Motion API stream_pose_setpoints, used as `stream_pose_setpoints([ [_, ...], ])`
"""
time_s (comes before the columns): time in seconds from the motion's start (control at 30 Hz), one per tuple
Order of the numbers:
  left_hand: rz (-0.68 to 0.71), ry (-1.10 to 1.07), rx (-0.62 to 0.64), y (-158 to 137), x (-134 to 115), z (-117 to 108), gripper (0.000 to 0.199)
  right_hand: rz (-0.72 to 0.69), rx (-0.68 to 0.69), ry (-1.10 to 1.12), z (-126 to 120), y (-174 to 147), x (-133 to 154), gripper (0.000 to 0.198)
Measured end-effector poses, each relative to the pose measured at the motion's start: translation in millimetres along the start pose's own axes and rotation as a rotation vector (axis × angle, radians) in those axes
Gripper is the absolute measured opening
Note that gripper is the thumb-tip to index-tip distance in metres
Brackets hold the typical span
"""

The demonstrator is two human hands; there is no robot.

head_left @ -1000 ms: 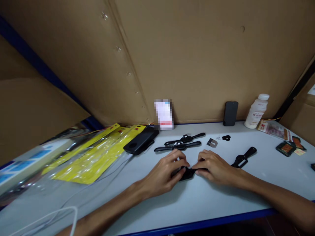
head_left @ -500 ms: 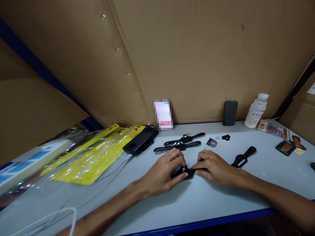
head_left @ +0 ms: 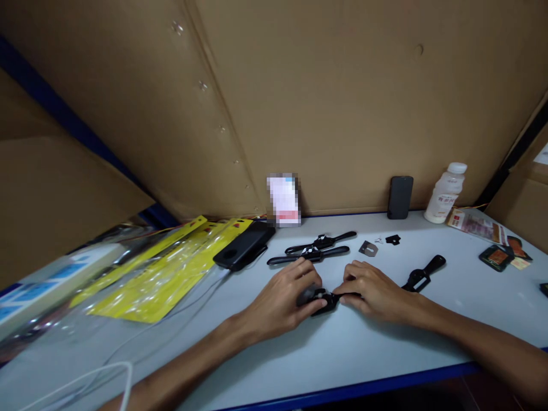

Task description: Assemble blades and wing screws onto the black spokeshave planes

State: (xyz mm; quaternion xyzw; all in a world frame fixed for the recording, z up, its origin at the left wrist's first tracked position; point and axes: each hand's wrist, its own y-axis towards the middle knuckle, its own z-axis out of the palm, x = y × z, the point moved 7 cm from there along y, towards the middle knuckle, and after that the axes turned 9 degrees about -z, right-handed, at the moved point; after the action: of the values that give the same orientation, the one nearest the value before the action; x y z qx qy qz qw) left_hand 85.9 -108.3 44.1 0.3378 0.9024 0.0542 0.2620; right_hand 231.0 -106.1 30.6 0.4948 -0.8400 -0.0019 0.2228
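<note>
yellow-and-clear plastic packages [head_left: 171, 274] lie left. the left hand [head_left: 287, 298] bends over a black metal tool [head_left: 329, 302], thumb touching it — whether its fingers grip, i cannot tell. the tool sits centrally, near; the right hand [head_left: 372, 291] pinches its right end — a slotted black frame [head_left: 417, 278] lies farther right.

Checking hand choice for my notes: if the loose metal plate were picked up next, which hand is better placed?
Probably the right hand: the metal plate lies just beyond it, while the left hand is farther off. Both are at the black tool now.
</note>
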Motion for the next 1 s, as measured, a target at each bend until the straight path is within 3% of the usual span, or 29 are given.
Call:
stream_pose_setpoints([
  [0.07, 0.001, 0.004, 0.02, 0, 1, 1, 0.006, 0.008, 0.005, 0.003, 0, 0, 0, 0.017],
  [0.2, 0.084, -0.068, 0.078, 0, -6, -1, 0.036, 0.012, 0.017, -0.004, 0, 0, 1, 0.019],
  [0.27, 0.087, -0.087, 0.069, -1, -7, -3, 0.037, 0.008, 0.017, -0.006, 0, 0, 1, 0.019],
  [0.4, -0.049, -0.014, 0.045, 0, 7, 0, 0.016, 0.012, 0.007, -0.003, 0, 0, -1, 0.016],
  [0.53, -0.143, 0.084, 0.134, 0, 21, 9, 0.026, 0.02, -0.003, -0.008, -1, -2, -3, 0.015],
  [0.67, -0.047, 0.165, 0.202, -1, 17, 14, 0.03, 0.066, 0.029, -0.066, 1, -5, -7, 0.018],
  [0.83, 0.03, 0.278, 0.217, -3, 12, 15, 0.027, 0.073, 0.075, -0.106, 1, -6, -4, 0.034],
  [1.0, 0.084, 0.283, 0.197, -3, 9, 13, 0.027, 0.072, 0.103, -0.115, 0, -5, -1, 0.03],
])
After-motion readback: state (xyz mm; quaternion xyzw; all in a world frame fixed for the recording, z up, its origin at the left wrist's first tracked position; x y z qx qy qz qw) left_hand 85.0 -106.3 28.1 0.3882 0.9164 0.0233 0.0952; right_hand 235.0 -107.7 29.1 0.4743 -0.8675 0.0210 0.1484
